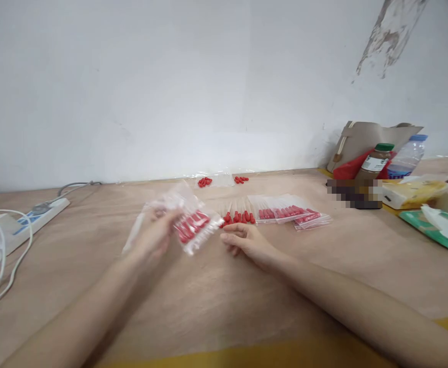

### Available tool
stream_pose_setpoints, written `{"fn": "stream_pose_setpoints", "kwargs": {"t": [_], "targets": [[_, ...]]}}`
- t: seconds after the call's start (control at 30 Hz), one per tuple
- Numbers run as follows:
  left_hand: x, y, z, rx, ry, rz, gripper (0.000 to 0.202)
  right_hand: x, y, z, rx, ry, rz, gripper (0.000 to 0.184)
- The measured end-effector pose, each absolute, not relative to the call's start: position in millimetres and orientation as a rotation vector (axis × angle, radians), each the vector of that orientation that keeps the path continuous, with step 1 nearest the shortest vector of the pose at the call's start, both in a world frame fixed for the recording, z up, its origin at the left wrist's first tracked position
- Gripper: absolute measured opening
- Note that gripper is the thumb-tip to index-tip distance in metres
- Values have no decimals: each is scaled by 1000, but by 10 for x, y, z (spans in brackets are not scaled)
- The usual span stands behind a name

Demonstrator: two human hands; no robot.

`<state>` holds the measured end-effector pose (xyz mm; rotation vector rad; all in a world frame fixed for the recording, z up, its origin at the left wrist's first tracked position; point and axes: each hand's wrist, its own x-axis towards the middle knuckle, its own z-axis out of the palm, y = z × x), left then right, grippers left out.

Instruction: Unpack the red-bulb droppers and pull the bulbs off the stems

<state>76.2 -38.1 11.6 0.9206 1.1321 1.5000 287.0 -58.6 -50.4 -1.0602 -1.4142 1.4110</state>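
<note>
My left hand [158, 230] grips a clear plastic zip bag [191, 217] with several red bulb-shaped pieces inside; it is tilted and slightly blurred. My right hand [246, 243] is just right of that bag, fingers curled but apart, with nothing visible in them. Right behind its fingertips lie loose red-ended pieces [239, 217] with thin, clear stems, like droppers. Filled zip bags [285, 210] overlap in a row to the right of these. Partly behind my left hand lies another clear bag [134, 230], its contents hidden.
Against the wall lie two small groups of red pieces [204, 182] on clear plastic. A power strip [42, 222] with white cables [28, 245] is at left. To the right stand a beige bag [361, 134], a green-capped bottle [375, 163], a clear bottle [407, 157] and a tissue pack [430, 230].
</note>
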Motion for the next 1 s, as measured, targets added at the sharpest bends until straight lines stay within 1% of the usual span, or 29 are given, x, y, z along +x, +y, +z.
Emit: {"fn": "stream_pose_setpoints", "kwargs": {"t": [0.03, 0.07, 0.1, 0.17, 0.27, 0.33, 0.4, 0.47, 0.53, 0.6, 0.7, 0.83, 1.0], "targets": [[981, -472, 13, 874, 1121, 1473, 20, 2811, -631, -500, -977, -1299, 1576, 38], [1142, -553, -77, 804, 1144, 1464, 22, 2769, -660, -505, -901, -1194, 1670, 40], [1239, -614, -153, 759, 1147, 1493, 25, 2749, -674, -515, -847, -1108, 1707, 41], [1264, -665, -265, 785, 1095, 1416, 28, 2776, -656, -539, -832, -1025, 1722, 42], [1052, -586, -375, 953, 1184, 1320, 42, 2929, -561, -536, -944, -1148, 1826, 40], [903, -515, -426, 1234, 1320, 1319, 47, 3036, -493, -502, -1014, -1294, 1899, 38], [832, -500, -453, 1663, 1336, 1243, 37, 3094, -447, -467, -1044, -1406, 1938, 36], [844, -559, -452, 2058, 1209, 1052, 28, 3100, -426, -449, -1063, -1453, 1940, 33], [905, -660, -435, 2297, 1050, 832, 33, 3078, -428, -452, -1097, -1408, 1880, 30], [968, -759, -424, 2395, 984, 706, 40, 3061, -447, -465, -1120, -1303, 1842, 30], [1025, -851, -431, 2380, 1079, 712, 41, 3062, -494, -477, -1150, -1195, 1850, 37], [1065, -865, -393, 2364, 1191, 699, 39, 3056, -554, -485, -1199, -1148, 1746, 48], [1140, -690, -299, 2623, 1095, 668, 38, 3006, -583, -510, -1151, -1161, 1694, 68]]}}
